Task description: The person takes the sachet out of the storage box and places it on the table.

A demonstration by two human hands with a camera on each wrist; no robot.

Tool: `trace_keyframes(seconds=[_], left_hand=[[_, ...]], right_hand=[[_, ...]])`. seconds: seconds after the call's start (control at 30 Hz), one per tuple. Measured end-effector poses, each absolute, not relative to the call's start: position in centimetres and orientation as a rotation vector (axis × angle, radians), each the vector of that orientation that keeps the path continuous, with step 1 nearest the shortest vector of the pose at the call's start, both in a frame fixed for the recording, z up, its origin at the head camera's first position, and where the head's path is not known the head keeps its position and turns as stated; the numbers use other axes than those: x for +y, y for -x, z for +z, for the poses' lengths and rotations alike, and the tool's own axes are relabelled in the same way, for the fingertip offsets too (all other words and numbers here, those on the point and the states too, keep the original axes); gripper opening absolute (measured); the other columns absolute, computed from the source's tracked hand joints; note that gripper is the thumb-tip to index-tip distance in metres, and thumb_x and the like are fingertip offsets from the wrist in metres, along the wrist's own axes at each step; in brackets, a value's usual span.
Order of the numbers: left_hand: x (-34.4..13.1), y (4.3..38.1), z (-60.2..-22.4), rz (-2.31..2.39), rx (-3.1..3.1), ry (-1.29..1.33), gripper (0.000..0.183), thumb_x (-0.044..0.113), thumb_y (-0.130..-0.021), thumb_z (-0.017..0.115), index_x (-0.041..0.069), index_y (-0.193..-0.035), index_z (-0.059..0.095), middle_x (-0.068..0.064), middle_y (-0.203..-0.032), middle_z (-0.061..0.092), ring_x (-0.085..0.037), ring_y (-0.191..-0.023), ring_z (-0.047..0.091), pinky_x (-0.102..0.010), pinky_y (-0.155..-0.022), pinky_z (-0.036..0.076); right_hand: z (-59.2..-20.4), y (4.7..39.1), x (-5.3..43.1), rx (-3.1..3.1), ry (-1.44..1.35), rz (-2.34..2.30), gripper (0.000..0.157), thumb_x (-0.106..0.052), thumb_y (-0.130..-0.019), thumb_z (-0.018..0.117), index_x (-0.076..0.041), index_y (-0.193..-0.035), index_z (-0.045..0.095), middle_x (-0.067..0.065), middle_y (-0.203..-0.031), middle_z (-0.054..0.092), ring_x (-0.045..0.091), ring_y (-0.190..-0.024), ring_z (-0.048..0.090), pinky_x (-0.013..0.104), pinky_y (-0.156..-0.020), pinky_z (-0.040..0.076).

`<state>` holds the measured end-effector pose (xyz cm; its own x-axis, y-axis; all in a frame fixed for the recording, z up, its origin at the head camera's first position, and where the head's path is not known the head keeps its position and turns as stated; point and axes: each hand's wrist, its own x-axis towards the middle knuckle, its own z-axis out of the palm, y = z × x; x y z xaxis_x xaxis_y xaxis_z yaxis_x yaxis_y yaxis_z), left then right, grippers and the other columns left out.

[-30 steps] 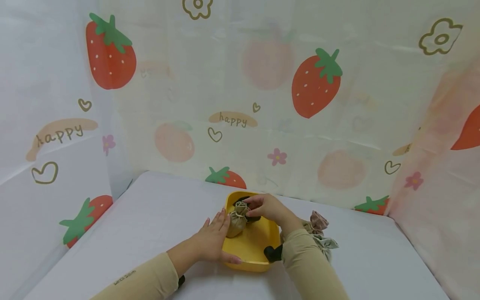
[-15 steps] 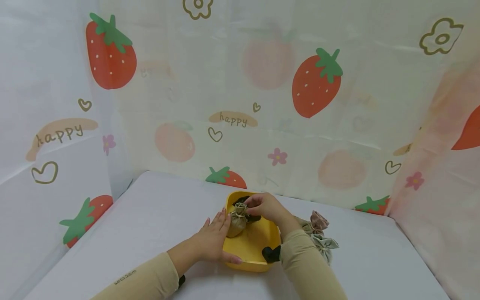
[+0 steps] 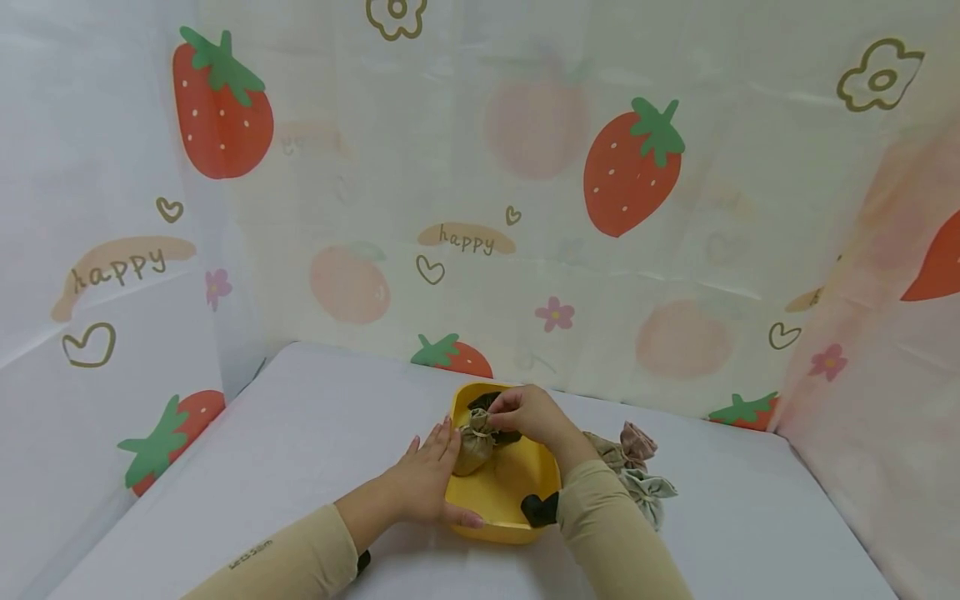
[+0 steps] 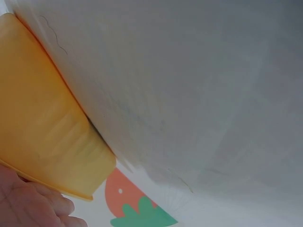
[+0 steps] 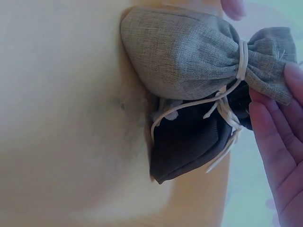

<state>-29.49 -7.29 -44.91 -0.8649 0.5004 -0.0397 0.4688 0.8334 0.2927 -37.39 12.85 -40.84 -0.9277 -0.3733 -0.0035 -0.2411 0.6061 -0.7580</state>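
Observation:
A tan drawstring pouch (image 3: 474, 450) stands in the left part of a yellow plastic tray (image 3: 502, 492). My right hand (image 3: 536, 417) pinches its gathered top between thumb and fingers, above the white cord (image 5: 242, 60). Right beside it in the tray lies a dark pouch (image 5: 189, 142), tied with a pale cord and partly covered by the tan one. My left hand (image 3: 427, 475) rests along the tray's left rim with fingers straight, its thumb on the near edge. In the left wrist view only some fingers (image 4: 35, 205) show at the tray's rim.
Right of the tray, partly behind my right forearm, several more cloth pouches lie on the white table: a pinkish one (image 3: 637, 443) and a pale grey-green one (image 3: 648, 493) among them. A strawberry-printed curtain (image 3: 480, 292) encloses the back and sides.
The tan pouch's top has shifted slightly left and down, with my right hand still on it. My right forearm has moved a little left. The left hand stays put.

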Motion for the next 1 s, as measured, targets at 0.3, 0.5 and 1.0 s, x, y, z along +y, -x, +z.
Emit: trace_keyframes(seconds=[0.3,0.5,1.0], left_hand=[[-7.3,29.4,-44.9,0.410,2.897,-0.772,0.127,0.086,-0.060,0.045,0.000,-0.146,0.007,-0.018,-0.152,-0.003,-0.031,-0.139,0.001,-0.054,-0.108,0.011],[-7.3,29.4,-44.7,0.398,2.894,-0.768,0.127,0.086,-0.060,0.045,-0.001,-0.146,0.008,-0.018,-0.152,-0.002,-0.031,-0.139,0.002,-0.054,-0.108,0.011],[-7.2,29.2,-44.6,0.396,2.900,-0.786,0.127,0.086,-0.061,0.043,-0.002,-0.145,0.007,-0.020,-0.151,-0.003,-0.033,-0.139,0.002,-0.054,-0.107,0.011]], right_hand=[[-40.5,37.1,12.7,2.718,0.511,-1.171,0.006,-0.018,-0.085,0.066,-0.014,-0.084,0.071,-0.002,-0.077,0.066,0.012,-0.072,0.061,0.033,-0.074,0.052],[-40.3,37.1,12.9,2.745,0.570,-1.129,0.006,-0.019,-0.085,0.066,-0.014,-0.083,0.070,-0.003,-0.076,0.065,0.012,-0.070,0.060,0.031,-0.070,0.051],[-38.4,36.4,15.3,2.771,0.575,-1.195,0.005,-0.016,-0.085,0.065,-0.014,-0.083,0.069,-0.002,-0.076,0.065,0.012,-0.073,0.061,0.031,-0.073,0.052]])
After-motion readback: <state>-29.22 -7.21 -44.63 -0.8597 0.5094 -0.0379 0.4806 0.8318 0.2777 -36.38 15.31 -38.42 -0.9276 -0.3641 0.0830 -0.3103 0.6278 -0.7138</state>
